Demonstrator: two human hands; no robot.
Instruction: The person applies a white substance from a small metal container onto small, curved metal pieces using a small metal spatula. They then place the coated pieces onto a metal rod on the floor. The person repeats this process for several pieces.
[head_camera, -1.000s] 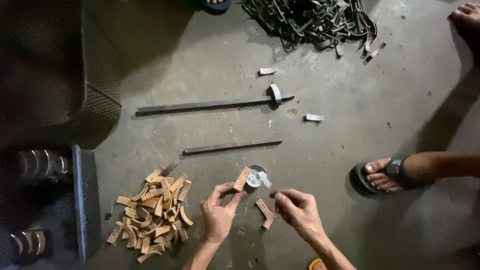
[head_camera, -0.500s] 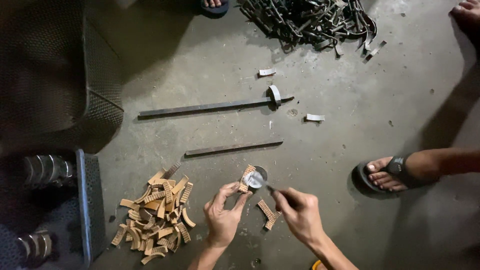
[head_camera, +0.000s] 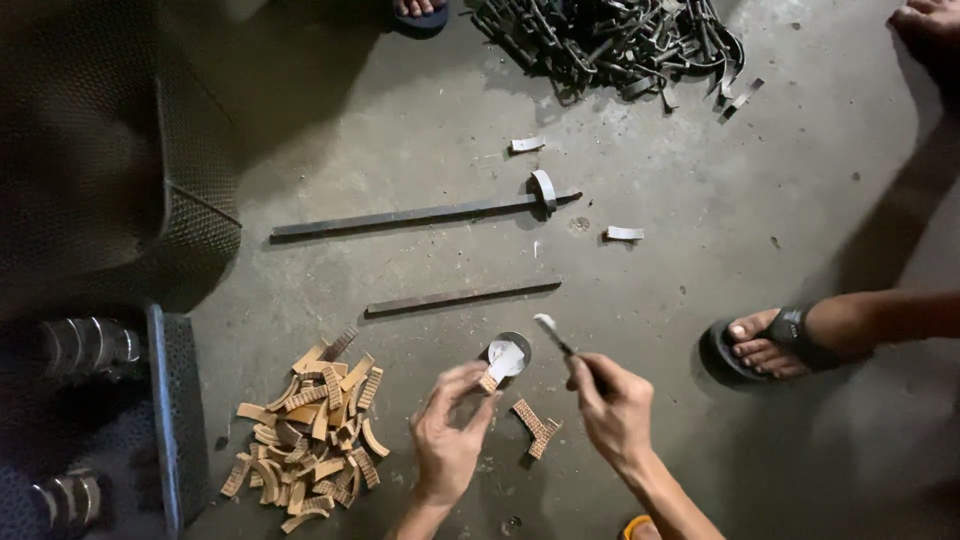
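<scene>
A curved tan lining piece, smeared white at its top, sits pinched in the fingertips of our left hand, just over a small round tin on the floor. Our right hand is closed around a thin stick with a whitish tip, held near the tin. Another ribbed piece lies between our hands. We see a heap of tan pieces to the left. The bare, stained concrete floor carries two long metal bars, small white scraps and a tangle of dark metal parts. A sandalled foot rests at right.
</scene>
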